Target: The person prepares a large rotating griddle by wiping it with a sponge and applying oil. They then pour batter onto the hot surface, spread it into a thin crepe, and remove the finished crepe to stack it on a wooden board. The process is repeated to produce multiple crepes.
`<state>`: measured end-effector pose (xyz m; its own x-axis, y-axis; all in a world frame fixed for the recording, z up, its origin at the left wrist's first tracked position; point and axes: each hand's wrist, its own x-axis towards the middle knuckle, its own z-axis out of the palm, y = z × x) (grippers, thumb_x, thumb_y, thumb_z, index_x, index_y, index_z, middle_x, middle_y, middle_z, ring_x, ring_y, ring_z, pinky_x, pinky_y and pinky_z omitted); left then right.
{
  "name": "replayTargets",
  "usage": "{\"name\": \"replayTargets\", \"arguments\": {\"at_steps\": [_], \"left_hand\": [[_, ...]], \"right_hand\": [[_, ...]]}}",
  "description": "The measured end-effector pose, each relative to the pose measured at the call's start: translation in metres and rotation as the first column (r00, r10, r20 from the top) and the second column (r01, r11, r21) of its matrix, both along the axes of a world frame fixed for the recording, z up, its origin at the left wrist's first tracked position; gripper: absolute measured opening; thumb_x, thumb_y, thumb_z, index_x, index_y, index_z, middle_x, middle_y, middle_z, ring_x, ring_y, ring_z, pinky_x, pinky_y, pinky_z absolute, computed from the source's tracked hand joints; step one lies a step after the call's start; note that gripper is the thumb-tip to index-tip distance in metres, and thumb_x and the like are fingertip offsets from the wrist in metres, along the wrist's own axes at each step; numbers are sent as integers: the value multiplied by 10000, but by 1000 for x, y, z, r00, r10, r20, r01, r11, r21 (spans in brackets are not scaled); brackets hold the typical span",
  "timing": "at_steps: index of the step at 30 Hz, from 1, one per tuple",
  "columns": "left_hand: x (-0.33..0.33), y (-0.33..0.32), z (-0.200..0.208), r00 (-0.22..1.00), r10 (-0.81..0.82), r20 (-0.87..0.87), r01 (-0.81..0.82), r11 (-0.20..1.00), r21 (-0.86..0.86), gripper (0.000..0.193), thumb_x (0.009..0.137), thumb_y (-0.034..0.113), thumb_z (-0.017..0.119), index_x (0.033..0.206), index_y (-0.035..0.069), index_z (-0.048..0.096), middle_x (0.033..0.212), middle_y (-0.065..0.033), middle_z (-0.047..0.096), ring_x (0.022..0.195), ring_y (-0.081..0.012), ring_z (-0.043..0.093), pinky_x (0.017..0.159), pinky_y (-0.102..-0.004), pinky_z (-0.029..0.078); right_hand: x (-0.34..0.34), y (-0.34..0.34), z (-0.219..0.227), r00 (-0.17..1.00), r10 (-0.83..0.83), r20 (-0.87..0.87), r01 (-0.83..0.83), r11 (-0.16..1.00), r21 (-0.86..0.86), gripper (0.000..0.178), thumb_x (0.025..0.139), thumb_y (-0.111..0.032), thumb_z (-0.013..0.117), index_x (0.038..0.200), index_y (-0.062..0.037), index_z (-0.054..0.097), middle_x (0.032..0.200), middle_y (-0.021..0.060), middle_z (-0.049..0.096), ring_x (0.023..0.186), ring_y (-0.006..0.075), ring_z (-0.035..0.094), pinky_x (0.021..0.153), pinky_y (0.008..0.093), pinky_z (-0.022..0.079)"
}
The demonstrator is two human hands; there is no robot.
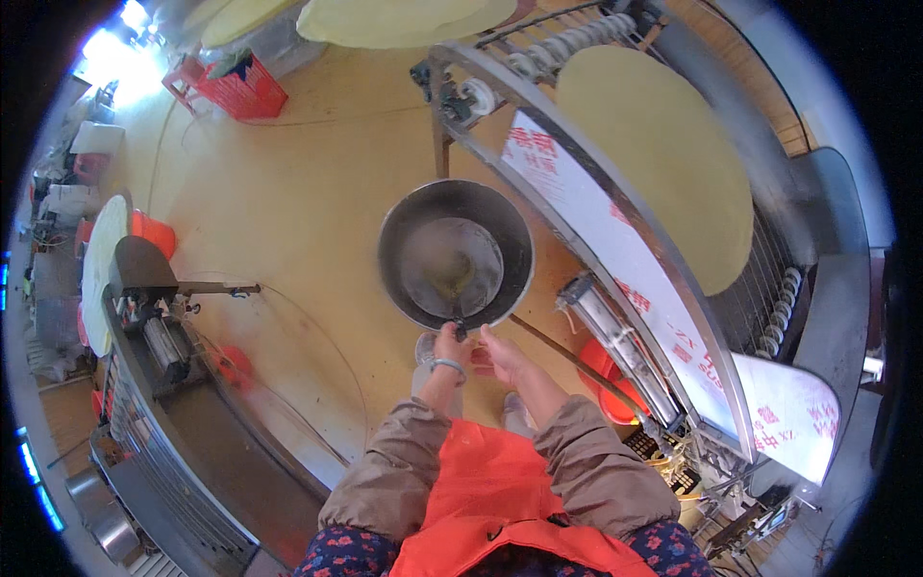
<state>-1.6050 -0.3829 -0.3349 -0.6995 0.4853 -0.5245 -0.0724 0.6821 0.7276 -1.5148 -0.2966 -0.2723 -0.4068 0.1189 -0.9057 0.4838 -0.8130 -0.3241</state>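
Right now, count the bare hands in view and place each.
2: the bare left hand, at the near rim of the wide, round, grey metal bowl, and the bare right hand, close beside the left.

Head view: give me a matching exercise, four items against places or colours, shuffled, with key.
Column 1
1. deep metal pan
2. slatted plastic basket
3. large round sheet at right
4. bangle

Column 2
A. upper left of the view
B. around the wrist of the left hand
C. mid-view, just beyond the right hand
D. pale yellow

Pairs: 1-C, 2-A, 3-D, 4-B
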Motion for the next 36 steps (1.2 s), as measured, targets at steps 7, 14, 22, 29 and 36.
{"name": "replayTargets", "arguments": {"at_steps": [7, 14, 22, 29, 36], "left_hand": [[-56, 28, 44, 928, 72, 365, -137, 978, 155, 424, 747, 180, 672, 1098, -22, 546, 955, -162, 628, 853, -254, 610, 735, -328, 482], [-211, 9, -19, 761, 43, -648, -84, 996, -33, 589, 721, 274, 698, 1221, 56, 479, 1113, -205, 548, 1029, -328, 524, 848, -411, 439], [-262, 59, -73, 880, -205, -428, 199, 978, -58, 465, 748, 214, 678, 1146, 53, 500, 1022, -209, 543, 967, -384, 498, 852, -435, 418], [-265, 62, -106, 792, -62, -608, 173, 977, 126, 228, 816, 112, 538, 1043, 101, 551, 919, -191, 566, 834, -401, 557, 723, -473, 466], [-243, 62, -94, 751, -19, -660, 193, 962, 193, 195, 807, 88, 529, 997, 100, 570, 939, -172, 577, 838, -374, 569, 719, -457, 477]], "right_hand": [[-74, 55, -75, 993, -111, 28, 114, 955, -274, 486, 878, -555, 445, 868, -96, 606, 738, 58, 624, 604, 179, 582, 527, 329, 468], [-66, 91, -67, 709, 632, 314, -695, 702, 157, 194, 865, -126, 461, 975, 28, 505, 696, 166, 585, 523, 274, 591, 504, 382, 486], [-81, 88, -52, 177, 444, 878, -941, -186, 284, 449, 859, -82, 394, 1284, 56, 360, 917, 253, 593, 807, 357, 634, 673, 431, 525], [-78, 62, -65, 169, 483, 859, -911, -257, 323, 470, 850, -72, 401, 1298, 58, 344, 891, 240, 590, 786, 362, 633, 652, 435, 527], [-43, 79, -43, 34, 516, 856, -862, -418, 286, 445, 851, -78, 408, 1276, 50, 380, 891, 224, 585, 784, 352, 632, 637, 433, 528]]}}
